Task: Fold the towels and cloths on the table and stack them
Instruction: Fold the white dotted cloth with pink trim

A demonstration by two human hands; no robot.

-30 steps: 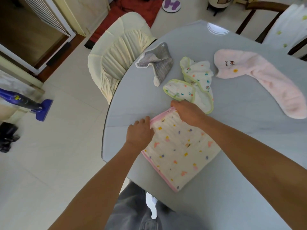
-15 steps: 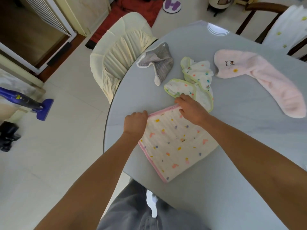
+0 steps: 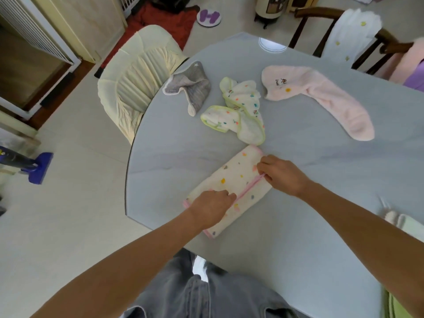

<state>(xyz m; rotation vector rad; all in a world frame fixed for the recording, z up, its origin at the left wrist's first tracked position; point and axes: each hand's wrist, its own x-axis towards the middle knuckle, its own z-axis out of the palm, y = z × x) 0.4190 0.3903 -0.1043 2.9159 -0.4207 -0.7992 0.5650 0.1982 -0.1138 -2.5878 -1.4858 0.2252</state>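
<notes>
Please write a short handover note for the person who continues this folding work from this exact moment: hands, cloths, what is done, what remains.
Left hand: grip on the pink-edged dotted cloth at its folded-over edge, near end.
Right hand: pinches the same pink edge at the far end.
Done: this cloth lies folded once into a long strip near the table front edge.
Left: finish folding it, then fold the green-edged cloth, grey cloth and pink towel, all crumpled farther back. I cannot identify any stack yet.
</notes>
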